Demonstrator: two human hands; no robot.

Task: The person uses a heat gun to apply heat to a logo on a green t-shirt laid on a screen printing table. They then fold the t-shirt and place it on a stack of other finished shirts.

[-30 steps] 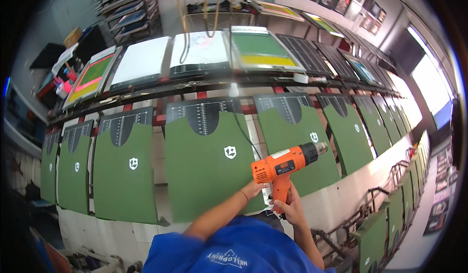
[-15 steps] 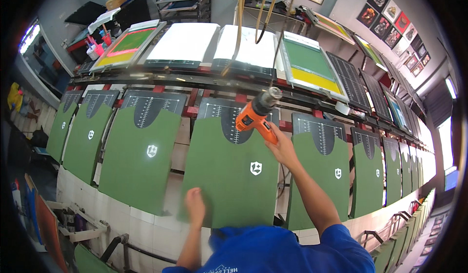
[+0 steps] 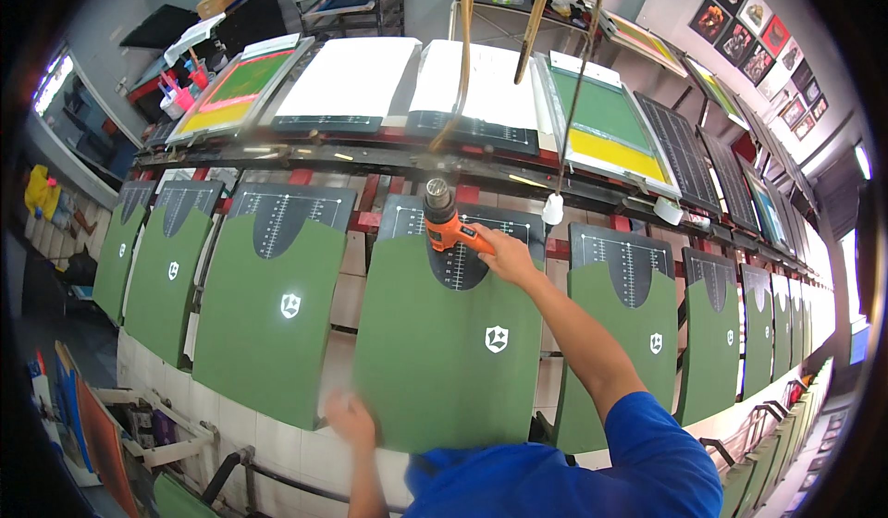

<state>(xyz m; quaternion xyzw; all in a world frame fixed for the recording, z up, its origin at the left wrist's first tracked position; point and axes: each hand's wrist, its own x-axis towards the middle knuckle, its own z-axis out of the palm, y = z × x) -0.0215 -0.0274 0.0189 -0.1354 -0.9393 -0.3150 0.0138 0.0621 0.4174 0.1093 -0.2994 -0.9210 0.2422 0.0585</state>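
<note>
Over the neck of the middle green shirt (image 3: 444, 351), the right hand (image 3: 507, 254) clenches an orange heat gun (image 3: 447, 222), while the blurred left hand (image 3: 350, 418) touches its hem, grip unclear, beside neighbouring shirt boards (image 3: 277, 305) under printing screens (image 3: 601, 120).

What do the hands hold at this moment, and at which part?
The right hand holds the orange heat gun by its handle. The left hand holds nothing; it rests at the lower edge of the green shirt.
</note>
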